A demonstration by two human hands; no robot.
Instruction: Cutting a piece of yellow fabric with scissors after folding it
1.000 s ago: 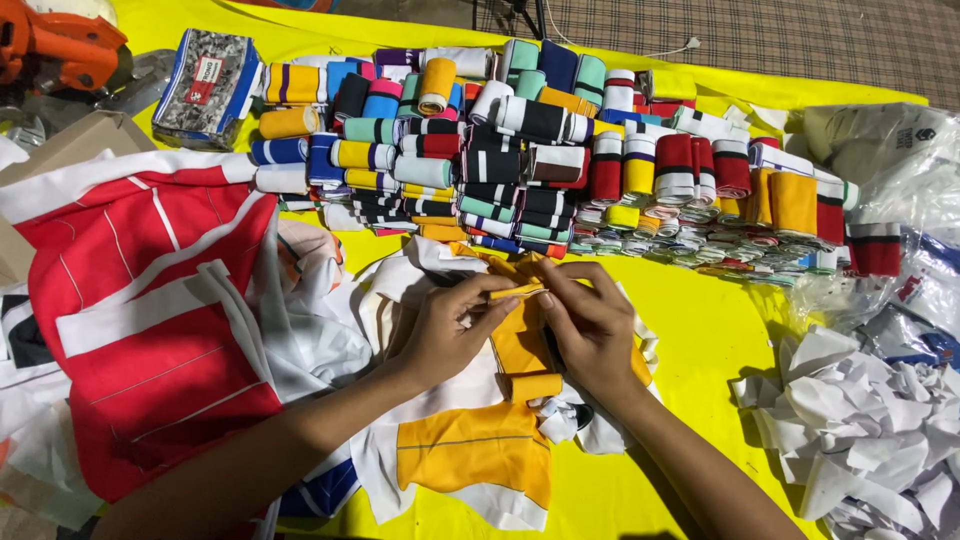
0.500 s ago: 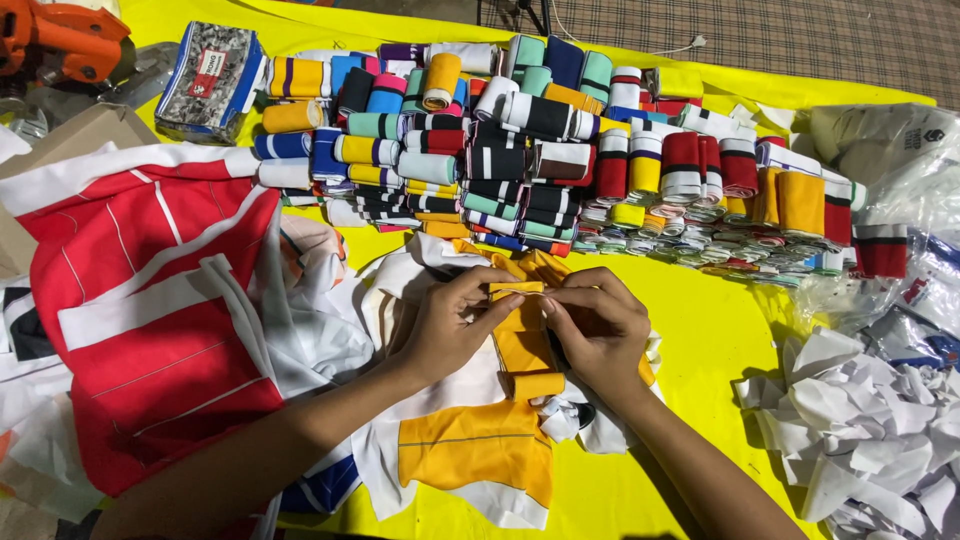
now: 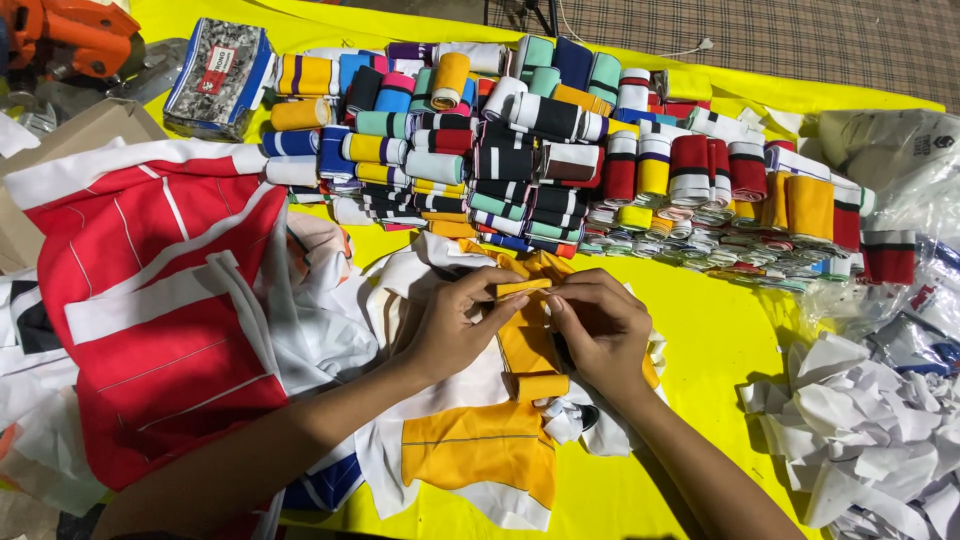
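Note:
My left hand (image 3: 455,325) and my right hand (image 3: 600,325) meet over a narrow orange fabric strip (image 3: 530,350). Both pinch its folded top end between thumb and fingers, close together. The strip runs down from my fingers to a small rolled end below them. It lies on a white and orange garment piece (image 3: 480,450) spread on the yellow table cover (image 3: 720,340). Just beyond my hands is a big pile of rolled striped fabric bands (image 3: 560,150) in many colours.
A red and white jersey (image 3: 150,300) lies at the left. Crumpled white paper scraps (image 3: 860,420) sit at the right, clear plastic bags (image 3: 900,160) above them. At the far left are a patterned box (image 3: 215,75), an orange tool (image 3: 75,35) and a cardboard box (image 3: 60,140).
My hands stay in the same place, and the fingers have shifted slightly on the strip's folded end. The view has tilted a little.

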